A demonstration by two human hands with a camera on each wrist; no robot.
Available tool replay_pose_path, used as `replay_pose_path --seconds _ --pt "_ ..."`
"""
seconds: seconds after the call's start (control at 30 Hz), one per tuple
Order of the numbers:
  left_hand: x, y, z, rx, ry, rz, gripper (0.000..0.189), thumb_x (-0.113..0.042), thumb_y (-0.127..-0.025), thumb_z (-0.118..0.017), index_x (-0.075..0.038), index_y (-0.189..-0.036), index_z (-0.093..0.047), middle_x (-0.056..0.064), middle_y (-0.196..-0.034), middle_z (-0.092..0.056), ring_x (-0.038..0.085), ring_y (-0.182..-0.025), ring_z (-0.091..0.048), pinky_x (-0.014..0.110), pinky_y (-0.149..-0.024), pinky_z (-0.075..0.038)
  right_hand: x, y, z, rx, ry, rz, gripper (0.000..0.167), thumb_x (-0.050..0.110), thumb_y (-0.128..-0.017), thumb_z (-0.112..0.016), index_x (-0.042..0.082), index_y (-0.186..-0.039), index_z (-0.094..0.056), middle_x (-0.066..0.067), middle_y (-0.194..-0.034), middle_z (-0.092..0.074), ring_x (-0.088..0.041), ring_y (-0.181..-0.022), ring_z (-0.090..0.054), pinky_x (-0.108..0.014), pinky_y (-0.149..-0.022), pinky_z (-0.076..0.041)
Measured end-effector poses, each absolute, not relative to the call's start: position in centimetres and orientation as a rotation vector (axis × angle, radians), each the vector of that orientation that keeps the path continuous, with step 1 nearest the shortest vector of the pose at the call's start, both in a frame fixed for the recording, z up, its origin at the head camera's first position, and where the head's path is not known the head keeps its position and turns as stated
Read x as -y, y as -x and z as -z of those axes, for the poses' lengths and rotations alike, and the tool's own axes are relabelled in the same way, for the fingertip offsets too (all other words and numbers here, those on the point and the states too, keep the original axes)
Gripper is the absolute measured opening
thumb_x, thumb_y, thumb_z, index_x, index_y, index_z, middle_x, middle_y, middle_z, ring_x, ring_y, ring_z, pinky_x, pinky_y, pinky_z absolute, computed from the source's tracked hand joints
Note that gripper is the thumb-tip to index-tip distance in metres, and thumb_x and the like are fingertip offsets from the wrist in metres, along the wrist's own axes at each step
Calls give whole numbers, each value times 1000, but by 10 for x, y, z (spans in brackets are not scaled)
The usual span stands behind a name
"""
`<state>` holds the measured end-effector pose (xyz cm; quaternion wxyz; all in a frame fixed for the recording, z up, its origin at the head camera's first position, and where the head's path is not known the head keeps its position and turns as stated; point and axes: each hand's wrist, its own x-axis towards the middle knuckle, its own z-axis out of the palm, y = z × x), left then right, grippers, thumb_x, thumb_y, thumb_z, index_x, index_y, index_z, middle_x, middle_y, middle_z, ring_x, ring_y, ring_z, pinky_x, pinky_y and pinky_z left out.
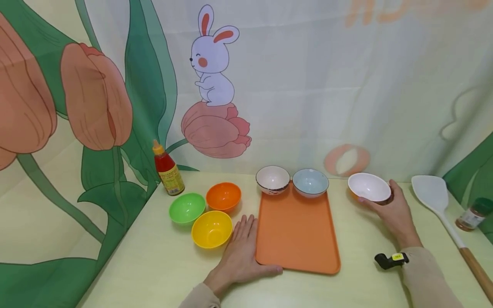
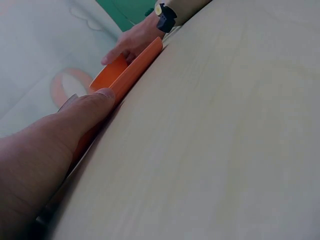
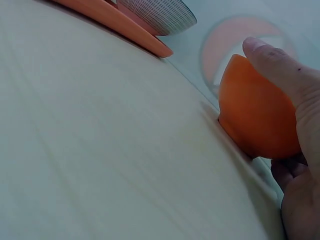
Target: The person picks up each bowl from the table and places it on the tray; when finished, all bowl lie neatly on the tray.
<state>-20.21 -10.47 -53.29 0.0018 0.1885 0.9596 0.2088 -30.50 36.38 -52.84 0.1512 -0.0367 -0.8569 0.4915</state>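
My right hand (image 1: 398,214) holds a bowl (image 1: 369,187), white inside and orange outside, at the back right of the table. Its thumb lies along the near side and its fingers wrap the right side; in the right wrist view the orange outer wall (image 3: 257,110) shows just over the tabletop. Fingers straight, my left hand (image 1: 242,256) rests at the left edge of an orange tray (image 1: 298,235), thumb along the tray's front corner. A speckled white bowl (image 1: 272,179) and a pale blue bowl (image 1: 310,182) stand side by side at the tray's back edge.
Left of the tray are a yellow bowl (image 1: 212,229), a green bowl (image 1: 187,208) and an orange bowl (image 1: 224,197). A red sauce bottle (image 1: 168,171) stands behind them. At the right lie a white spatula (image 1: 431,194) with a wooden handle and a small spice jar (image 1: 473,215).
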Motion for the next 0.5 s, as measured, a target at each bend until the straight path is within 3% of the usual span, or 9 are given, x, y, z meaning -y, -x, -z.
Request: replay_pose_path --seconds 0.17,0.5 --pt "104 202 534 -3021 -592 -644 155 -106 -73 -61 -3 -178 -15 18 -186 -12 34 -174 -6 50 -142 -7 -365 307 529 2488 99 -1301 93 45 -92 -93 1 -159 -46 -26 -151 -59 -40 -134 -55 -28 -97 -43" --pt "104 203 535 -3034 -603 -647 155 -107 -72 -60 -3 -178 -15 18 -186 -14 35 -174 -7 50 -142 -7 -364 306 531 2452 175 -1331 105 44 -89 -96 5 -169 -40 -23 -160 -55 -38 -141 -53 -19 -97 -41"
